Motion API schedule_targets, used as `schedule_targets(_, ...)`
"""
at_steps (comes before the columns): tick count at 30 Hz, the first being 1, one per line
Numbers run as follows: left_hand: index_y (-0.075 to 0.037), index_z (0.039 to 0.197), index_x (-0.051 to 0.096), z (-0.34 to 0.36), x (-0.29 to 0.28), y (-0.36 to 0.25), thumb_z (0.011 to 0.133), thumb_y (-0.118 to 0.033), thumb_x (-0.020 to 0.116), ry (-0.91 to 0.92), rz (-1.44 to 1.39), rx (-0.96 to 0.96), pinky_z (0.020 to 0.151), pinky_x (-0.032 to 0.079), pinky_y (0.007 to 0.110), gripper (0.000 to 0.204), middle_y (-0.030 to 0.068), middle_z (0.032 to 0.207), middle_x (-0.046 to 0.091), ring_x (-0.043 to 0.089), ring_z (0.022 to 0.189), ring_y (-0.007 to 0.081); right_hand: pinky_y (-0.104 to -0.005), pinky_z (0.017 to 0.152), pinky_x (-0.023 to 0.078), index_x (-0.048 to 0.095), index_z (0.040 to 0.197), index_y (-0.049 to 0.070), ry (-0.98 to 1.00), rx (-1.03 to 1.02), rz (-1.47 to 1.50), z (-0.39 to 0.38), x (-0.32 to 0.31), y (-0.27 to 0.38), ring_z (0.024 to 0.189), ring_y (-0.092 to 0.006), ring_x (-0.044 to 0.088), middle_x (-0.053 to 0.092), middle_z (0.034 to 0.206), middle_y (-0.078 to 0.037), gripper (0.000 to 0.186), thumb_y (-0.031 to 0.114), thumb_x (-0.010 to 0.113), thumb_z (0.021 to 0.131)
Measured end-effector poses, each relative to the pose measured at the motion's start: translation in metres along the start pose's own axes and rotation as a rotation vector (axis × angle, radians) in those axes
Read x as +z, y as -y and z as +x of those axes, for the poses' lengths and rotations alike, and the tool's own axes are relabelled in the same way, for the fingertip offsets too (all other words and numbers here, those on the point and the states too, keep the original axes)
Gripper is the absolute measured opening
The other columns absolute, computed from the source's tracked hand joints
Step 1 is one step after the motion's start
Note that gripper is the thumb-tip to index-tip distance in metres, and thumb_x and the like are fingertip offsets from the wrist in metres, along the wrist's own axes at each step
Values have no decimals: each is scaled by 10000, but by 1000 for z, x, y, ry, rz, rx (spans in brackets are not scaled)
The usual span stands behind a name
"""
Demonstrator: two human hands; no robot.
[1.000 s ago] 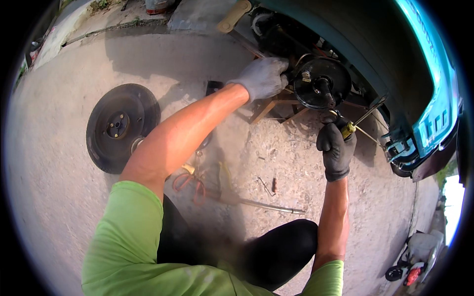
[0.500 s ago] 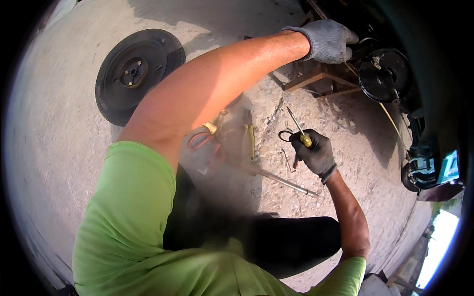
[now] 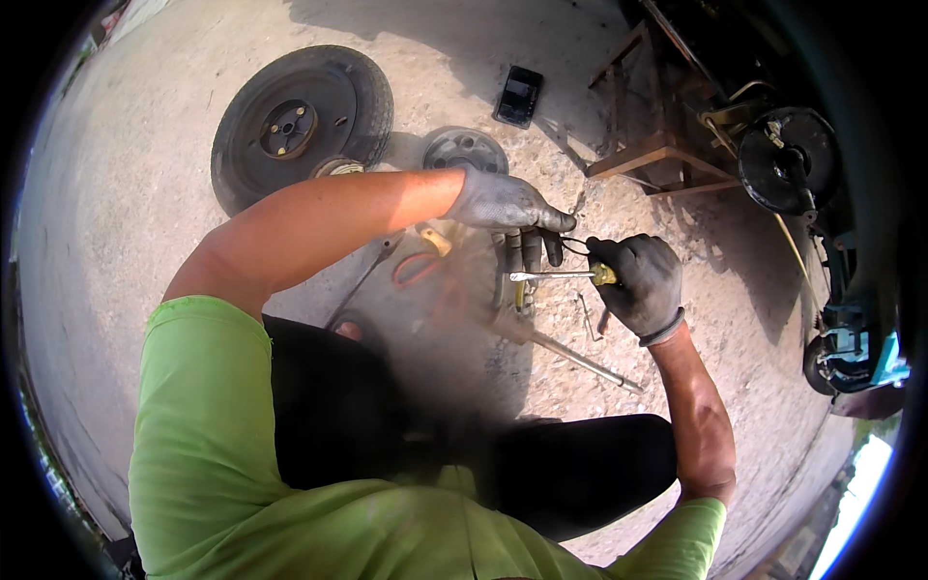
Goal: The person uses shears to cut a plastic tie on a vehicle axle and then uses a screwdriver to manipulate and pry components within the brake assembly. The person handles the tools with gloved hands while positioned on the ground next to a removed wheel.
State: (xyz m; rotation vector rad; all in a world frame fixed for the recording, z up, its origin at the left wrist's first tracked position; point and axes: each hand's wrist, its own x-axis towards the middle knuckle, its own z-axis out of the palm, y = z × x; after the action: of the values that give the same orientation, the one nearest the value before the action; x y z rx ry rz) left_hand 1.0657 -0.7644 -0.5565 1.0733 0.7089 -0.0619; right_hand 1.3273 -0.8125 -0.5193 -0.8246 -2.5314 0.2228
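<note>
My right hand (image 3: 638, 282), in a dark grey glove, is closed around the yellow handle of a screwdriver (image 3: 553, 275), whose metal shaft points left. A thin black ring (image 3: 574, 246) sticks out from the same hand's fingers. My left hand (image 3: 512, 211), in a lighter grey glove with dark fingertips, is held just left of the ring. Its thumb stands apart from the fingers, which hang down over the screwdriver's tip. Whether the left fingertips touch the ring, I cannot tell.
A wheel with a tyre (image 3: 300, 126) lies at the far left. Beyond my left hand are a round metal part (image 3: 466, 150) and a black box (image 3: 519, 96). A metal bar (image 3: 585, 362) and hand tools lie on the ground. At right stand a brown frame (image 3: 667, 155) and a black drum (image 3: 788, 159).
My left hand has come back from the machinery at the upper right to beside the right hand. The screwdriver has turned from pointing up to pointing left.
</note>
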Motion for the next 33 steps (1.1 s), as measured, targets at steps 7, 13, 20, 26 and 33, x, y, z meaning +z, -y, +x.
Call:
schedule_targets(7,-30,1110,716,-6,-1,34,1032,-314,581,-94,77,207,626,551,289,324,94,903,720,679,732,154,-402,608,475,717,1048,134,51,-16,55,10,14,6,651,-259,610,600,720,-44,406,90,776,649)
schedule_targets(13,-12,1106,687,-8,-31,48,1023,-257,596,-259,107,194,641,588,299,274,126,896,728,711,740,183,-407,641,513,738,1067,127,218,128,108,4,15,5,676,-294,631,632,744,-85,376,85,750,694)
schedule_targets(20,-47,1063,700,-7,-87,104,966,-150,553,-494,296,39,960,515,396,204,118,1167,687,639,1101,328,-414,774,573,736,1085,110,661,260,163,-11,24,7,872,-324,713,740,960,-129,269,192,706,831)
schedule_targets(26,-45,1052,699,-13,-77,88,951,-158,554,-535,33,-120,902,547,389,210,116,1111,714,687,1044,279,-425,786,572,729,1104,126,632,314,184,-17,20,10,880,-323,715,740,963,-122,277,213,694,844)
schedule_targets(33,-40,1039,728,4,-108,122,1000,-239,523,-563,504,59,626,613,381,288,119,988,750,756,789,257,-411,819,574,725,1121,96,627,306,220,-16,20,14,913,-331,713,741,1003,-138,308,190,730,828)
